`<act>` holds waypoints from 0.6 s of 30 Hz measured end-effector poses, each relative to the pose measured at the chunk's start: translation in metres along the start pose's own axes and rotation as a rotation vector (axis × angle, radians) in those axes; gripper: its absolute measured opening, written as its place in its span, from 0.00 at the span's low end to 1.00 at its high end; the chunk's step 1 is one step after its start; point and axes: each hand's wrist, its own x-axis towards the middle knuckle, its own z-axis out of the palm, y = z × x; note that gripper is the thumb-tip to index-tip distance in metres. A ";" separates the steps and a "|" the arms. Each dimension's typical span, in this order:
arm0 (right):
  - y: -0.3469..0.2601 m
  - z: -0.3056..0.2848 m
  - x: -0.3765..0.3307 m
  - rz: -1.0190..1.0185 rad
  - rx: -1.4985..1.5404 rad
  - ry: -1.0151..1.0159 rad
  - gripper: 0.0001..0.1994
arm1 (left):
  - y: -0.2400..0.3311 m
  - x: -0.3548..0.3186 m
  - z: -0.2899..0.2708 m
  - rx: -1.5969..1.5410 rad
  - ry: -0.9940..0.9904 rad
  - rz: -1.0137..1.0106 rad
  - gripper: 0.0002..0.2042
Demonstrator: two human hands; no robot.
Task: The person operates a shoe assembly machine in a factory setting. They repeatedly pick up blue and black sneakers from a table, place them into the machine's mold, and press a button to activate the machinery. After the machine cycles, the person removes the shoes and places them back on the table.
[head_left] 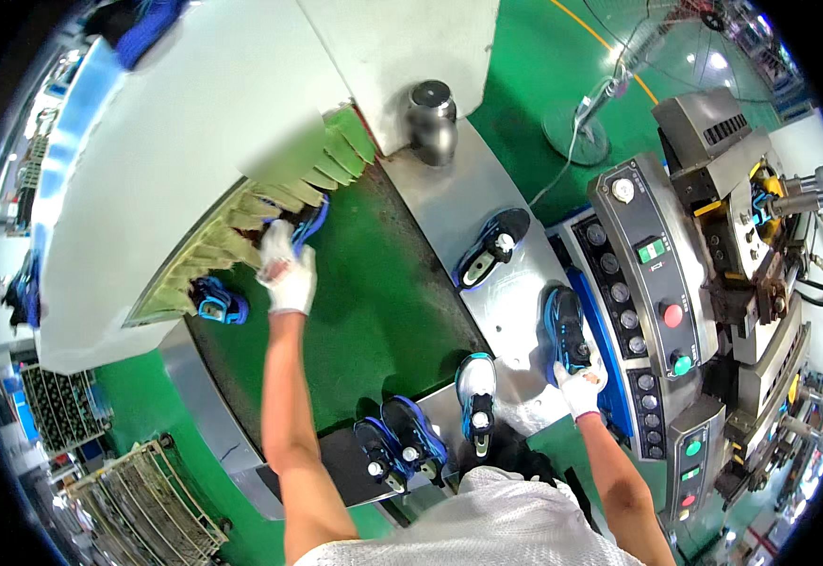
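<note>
My left hand point(289, 275), in a white glove with reddish stains, reaches across the green belt point(374, 311) to a black and blue sports shoe point(313, 223). Its fingers close on that shoe beside a curtain of pale green flaps point(340, 158); the flaps hide part of the shoe. Another blue and black shoe point(219, 302) lies on the belt at the curtain's left end. To the right, my gloved right hand point(581, 385) grips the near end of a black and blue shoe point(565, 325) over the metal table point(515, 325).
More shoes stand on the metal ledges: one point(492, 247) farther back, one point(476, 401) near me, and a pair point(400, 439) to its left. A white machine housing point(194, 104) rises beyond the belt. A button panel point(661, 255) borders the right side. A steel flask point(432, 123) stands behind.
</note>
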 end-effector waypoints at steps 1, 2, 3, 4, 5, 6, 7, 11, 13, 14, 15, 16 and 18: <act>0.010 0.007 0.001 -0.042 0.038 0.038 0.34 | -0.021 0.031 0.002 0.033 -0.170 -0.108 0.31; 0.018 0.011 0.002 -0.083 0.077 0.081 0.32 | -0.038 0.053 0.008 0.068 -0.338 -0.209 0.33; -0.011 -0.005 0.004 -0.134 -0.110 0.079 0.33 | -0.051 0.057 0.019 0.216 -0.344 -0.160 0.32; -0.015 -0.008 0.001 0.133 0.182 -0.132 0.36 | -0.057 0.064 0.030 0.351 -0.340 -0.098 0.31; -0.021 -0.012 0.003 0.093 0.087 -0.134 0.36 | -0.059 0.069 0.041 0.406 -0.416 -0.129 0.30; -0.025 -0.017 0.006 0.050 -0.013 -0.139 0.36 | -0.061 0.069 0.050 0.458 -0.491 -0.163 0.30; -0.010 -0.008 0.002 0.074 0.168 -0.078 0.36 | -0.060 0.072 0.056 0.450 -0.503 -0.158 0.28; -0.017 -0.010 0.005 -0.090 -0.044 0.090 0.32 | -0.039 0.040 0.045 0.430 -0.476 -0.023 0.27; -0.019 -0.014 0.007 -0.063 -0.051 0.042 0.31 | -0.019 0.010 0.040 0.392 -0.570 -0.029 0.28; -0.004 -0.004 0.001 -0.137 -0.184 0.169 0.27 | 0.013 0.001 0.029 0.357 -0.695 -0.073 0.29; -0.002 -0.001 -0.002 -0.048 -0.322 0.070 0.26 | 0.021 -0.016 0.024 0.357 -0.721 -0.087 0.30; 0.000 0.000 -0.002 -0.030 -0.313 0.050 0.27 | 0.025 -0.034 0.025 0.356 -0.743 -0.101 0.32; 0.006 0.003 -0.002 -0.018 -0.217 0.033 0.29 | 0.040 -0.066 0.016 0.276 -0.681 -0.043 0.31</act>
